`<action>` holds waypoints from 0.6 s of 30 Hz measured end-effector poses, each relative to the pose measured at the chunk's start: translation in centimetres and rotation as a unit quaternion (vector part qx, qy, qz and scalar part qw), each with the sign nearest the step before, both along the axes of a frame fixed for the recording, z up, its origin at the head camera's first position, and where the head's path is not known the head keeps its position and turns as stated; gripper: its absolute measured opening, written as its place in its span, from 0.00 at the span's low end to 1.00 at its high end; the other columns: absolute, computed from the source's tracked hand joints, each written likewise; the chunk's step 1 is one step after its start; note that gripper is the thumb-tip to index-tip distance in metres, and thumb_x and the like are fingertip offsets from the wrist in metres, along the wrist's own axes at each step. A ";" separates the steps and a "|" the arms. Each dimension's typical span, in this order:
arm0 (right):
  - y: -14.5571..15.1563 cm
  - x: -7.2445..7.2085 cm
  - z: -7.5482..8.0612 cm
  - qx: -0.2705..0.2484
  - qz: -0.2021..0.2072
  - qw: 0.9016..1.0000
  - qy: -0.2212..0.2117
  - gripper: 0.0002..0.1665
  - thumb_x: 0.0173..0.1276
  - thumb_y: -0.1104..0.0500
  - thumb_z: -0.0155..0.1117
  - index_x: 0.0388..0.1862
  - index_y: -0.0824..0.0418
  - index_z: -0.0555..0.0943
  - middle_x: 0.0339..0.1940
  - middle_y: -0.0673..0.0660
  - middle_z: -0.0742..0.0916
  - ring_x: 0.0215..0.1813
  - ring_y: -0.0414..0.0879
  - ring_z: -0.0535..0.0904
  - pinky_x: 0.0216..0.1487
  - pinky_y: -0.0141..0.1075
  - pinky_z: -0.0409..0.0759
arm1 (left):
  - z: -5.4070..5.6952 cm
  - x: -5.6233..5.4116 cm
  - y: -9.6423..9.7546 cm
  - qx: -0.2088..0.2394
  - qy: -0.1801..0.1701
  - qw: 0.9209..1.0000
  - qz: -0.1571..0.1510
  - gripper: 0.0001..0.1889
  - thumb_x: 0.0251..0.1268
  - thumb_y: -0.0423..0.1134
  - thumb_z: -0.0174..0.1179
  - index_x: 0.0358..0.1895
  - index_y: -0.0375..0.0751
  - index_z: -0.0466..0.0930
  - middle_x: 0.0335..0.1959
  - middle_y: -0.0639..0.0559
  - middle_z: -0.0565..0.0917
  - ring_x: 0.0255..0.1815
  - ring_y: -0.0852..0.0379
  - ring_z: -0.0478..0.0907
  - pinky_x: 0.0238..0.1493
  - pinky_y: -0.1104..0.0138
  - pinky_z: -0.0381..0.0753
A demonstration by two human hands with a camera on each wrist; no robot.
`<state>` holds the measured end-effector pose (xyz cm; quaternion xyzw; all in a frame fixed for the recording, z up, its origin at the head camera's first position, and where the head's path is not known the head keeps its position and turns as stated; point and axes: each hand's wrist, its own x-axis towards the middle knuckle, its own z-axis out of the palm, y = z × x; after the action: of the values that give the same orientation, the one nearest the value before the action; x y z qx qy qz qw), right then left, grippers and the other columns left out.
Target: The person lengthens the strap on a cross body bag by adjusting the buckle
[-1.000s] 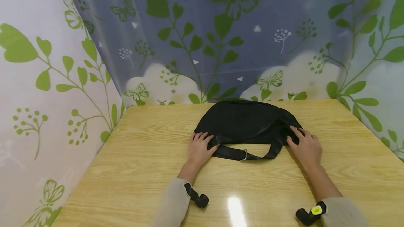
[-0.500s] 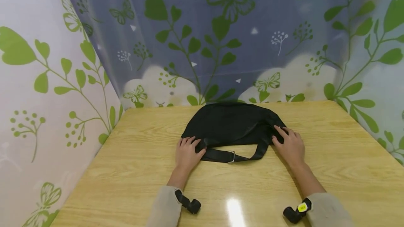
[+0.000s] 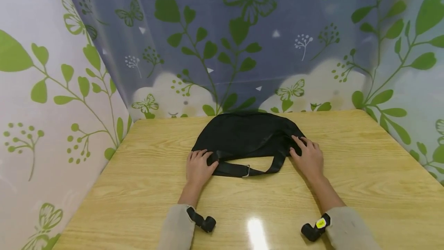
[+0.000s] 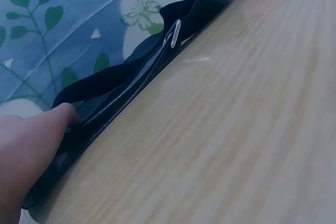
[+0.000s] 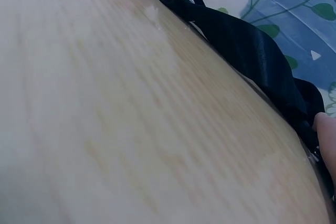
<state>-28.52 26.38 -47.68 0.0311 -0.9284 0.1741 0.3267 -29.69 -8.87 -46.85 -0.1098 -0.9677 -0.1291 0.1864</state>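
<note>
A black, half-moon shaped fabric bag (image 3: 243,132) lies flat near the back of the table. Its strap (image 3: 232,169) loops out along the front, with a metal slider buckle (image 3: 248,171) on it. My left hand (image 3: 199,168) grips the bag's left corner, fingers over the edge and thumb by the strap. At the right corner my right hand (image 3: 310,160) holds the fabric between thumb and fingers. The left wrist view shows the left thumb (image 4: 63,113) pressed against the black strap. In the right wrist view the right thumb (image 5: 321,121) touches the folded fabric.
The wooden table (image 3: 138,203) meets a patterned blue curtain (image 3: 194,61) right behind the bag. A pale patterned sheet (image 3: 52,146) hangs along the left side, another at the right. Light glares off the tabletop in front.
The bag has slid left along the table with both hands holding its corners. The head view has also shifted slightly.
</note>
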 end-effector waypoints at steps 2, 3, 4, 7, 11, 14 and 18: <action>-0.1 -0.1 -0.1 0.004 0.002 1.000 0.005 0.25 0.61 0.55 0.62 0.58 0.58 0.76 0.52 0.68 0.77 0.47 0.66 0.71 0.43 0.56 0.70 | -0.1 -0.2 -0.2 0.004 -0.003 1.000 -0.001 0.22 0.55 0.55 0.60 0.50 0.46 0.81 0.53 0.47 0.77 0.56 0.47 0.68 0.63 0.53 0.54; -0.1 -0.1 -0.1 0.005 0.004 1.000 0.005 0.25 0.61 0.55 0.62 0.58 0.58 0.76 0.52 0.68 0.77 0.48 0.66 0.71 0.44 0.56 0.70 | -0.1 -0.2 -0.2 0.005 -0.004 1.000 -0.002 0.22 0.56 0.55 0.60 0.50 0.45 0.81 0.53 0.47 0.77 0.56 0.47 0.68 0.63 0.53 0.54; -0.1 -0.3 0.0 0.007 0.007 1.000 0.004 0.25 0.61 0.55 0.62 0.58 0.58 0.76 0.53 0.68 0.77 0.48 0.66 0.70 0.44 0.57 0.69 | 0.0 -0.3 -0.3 0.006 -0.005 1.000 -0.001 0.22 0.56 0.55 0.60 0.50 0.45 0.81 0.53 0.47 0.77 0.56 0.47 0.68 0.63 0.53 0.54; -0.2 -0.6 0.1 0.011 0.019 1.000 -0.005 0.26 0.62 0.55 0.62 0.60 0.58 0.74 0.54 0.68 0.76 0.50 0.66 0.70 0.45 0.57 0.68 | 0.1 -0.7 -0.6 0.010 -0.011 1.000 0.000 0.22 0.57 0.55 0.59 0.50 0.45 0.81 0.53 0.48 0.77 0.57 0.48 0.67 0.63 0.54 0.53; -0.2 -0.9 0.1 0.018 0.038 0.999 -0.019 0.27 0.63 0.54 0.60 0.62 0.58 0.72 0.55 0.68 0.75 0.51 0.66 0.69 0.45 0.58 0.67 | 0.0 -1.1 -1.1 0.017 -0.012 1.000 0.000 0.23 0.57 0.54 0.59 0.51 0.44 0.81 0.54 0.48 0.76 0.57 0.48 0.67 0.63 0.54 0.53; -0.3 -0.9 0.1 0.013 0.052 0.998 -0.029 0.28 0.64 0.54 0.60 0.63 0.58 0.71 0.56 0.68 0.74 0.52 0.66 0.68 0.45 0.59 0.67 | -0.1 -1.2 -1.4 0.015 -0.006 1.000 -0.003 0.22 0.56 0.54 0.60 0.50 0.44 0.81 0.53 0.48 0.77 0.56 0.48 0.67 0.62 0.54 0.55; -0.3 -0.8 0.0 -0.023 0.060 0.998 -0.030 0.27 0.64 0.56 0.60 0.62 0.59 0.71 0.56 0.68 0.73 0.53 0.66 0.67 0.47 0.59 0.65 | 0.0 -1.2 -1.5 0.018 0.005 1.000 -0.022 0.22 0.56 0.52 0.60 0.50 0.43 0.81 0.53 0.48 0.77 0.55 0.48 0.68 0.62 0.52 0.54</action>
<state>-29.28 26.05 -47.65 0.0736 -0.9302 0.2152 0.2881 -30.92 -10.40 -46.88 -0.1282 -0.9616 -0.1501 0.1908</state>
